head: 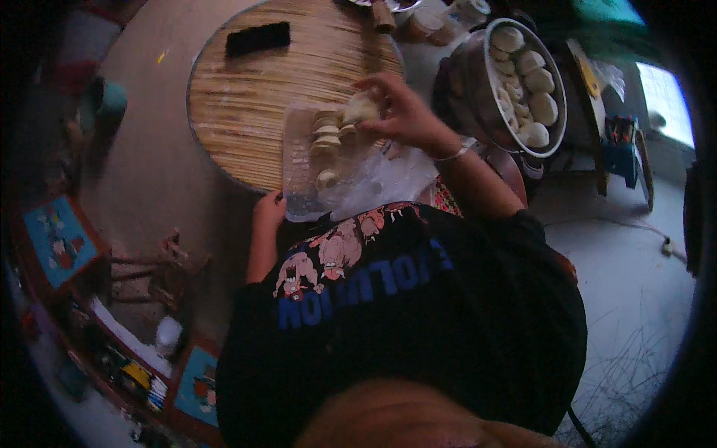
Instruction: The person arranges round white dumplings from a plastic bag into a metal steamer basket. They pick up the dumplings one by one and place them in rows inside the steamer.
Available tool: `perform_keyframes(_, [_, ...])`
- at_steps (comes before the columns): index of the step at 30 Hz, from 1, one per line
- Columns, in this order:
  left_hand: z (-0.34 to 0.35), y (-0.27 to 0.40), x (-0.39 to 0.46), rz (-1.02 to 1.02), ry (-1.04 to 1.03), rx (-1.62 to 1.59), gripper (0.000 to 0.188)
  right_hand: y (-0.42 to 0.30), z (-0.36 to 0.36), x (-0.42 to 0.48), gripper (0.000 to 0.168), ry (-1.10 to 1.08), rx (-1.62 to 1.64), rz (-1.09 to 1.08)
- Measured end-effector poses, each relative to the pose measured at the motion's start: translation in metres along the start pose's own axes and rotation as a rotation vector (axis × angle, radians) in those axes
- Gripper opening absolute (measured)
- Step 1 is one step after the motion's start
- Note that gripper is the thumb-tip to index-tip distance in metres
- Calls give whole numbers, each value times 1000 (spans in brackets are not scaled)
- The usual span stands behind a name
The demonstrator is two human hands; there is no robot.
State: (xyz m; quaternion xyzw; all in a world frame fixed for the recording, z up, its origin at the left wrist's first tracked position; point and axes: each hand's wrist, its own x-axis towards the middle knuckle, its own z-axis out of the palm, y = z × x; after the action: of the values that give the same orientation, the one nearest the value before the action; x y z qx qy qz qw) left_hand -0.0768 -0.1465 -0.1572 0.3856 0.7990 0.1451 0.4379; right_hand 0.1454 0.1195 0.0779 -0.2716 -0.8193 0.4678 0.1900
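My right hand (395, 109) holds a pale dough piece (358, 109), blurred, between thumb and fingers. It is above a clear plastic container (299, 151). Inside the container, several pale dough pieces (326, 137), which look like dumplings, stand in a close row. One more rounded piece (326, 179) lies apart, nearer to me. With its fingers at the container's near left corner, my left hand (269, 208) grips the edge. A crumpled clear plastic bag (386, 173) covers the container's right side. Under the container's far part is a round slatted stalk mat (241, 106).
A dark rectangular object (257, 39) lies on the mat. To the right stands a metal pot (473, 89) holding large white buns and smaller dough pieces. Jars (428, 25) are behind it. On the left are a green bucket (106, 98) and a wooden stool (145, 274).
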Motion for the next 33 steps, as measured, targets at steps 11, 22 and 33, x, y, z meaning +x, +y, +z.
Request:
perform_keyframes(11, [-25, 21, -4, -8, -78, 223, 43, 78, -182, -30, 40, 658, 811, 419])
perform_keyframes(22, [-19, 11, 0, 146, -151, 232, 43, 170, -168, 4, 45, 756, 700, 762])
perform_keyframes(33, [10, -43, 31, 191, -181, 32, 44, 156, -161, -4, 34, 662, 234, 602])
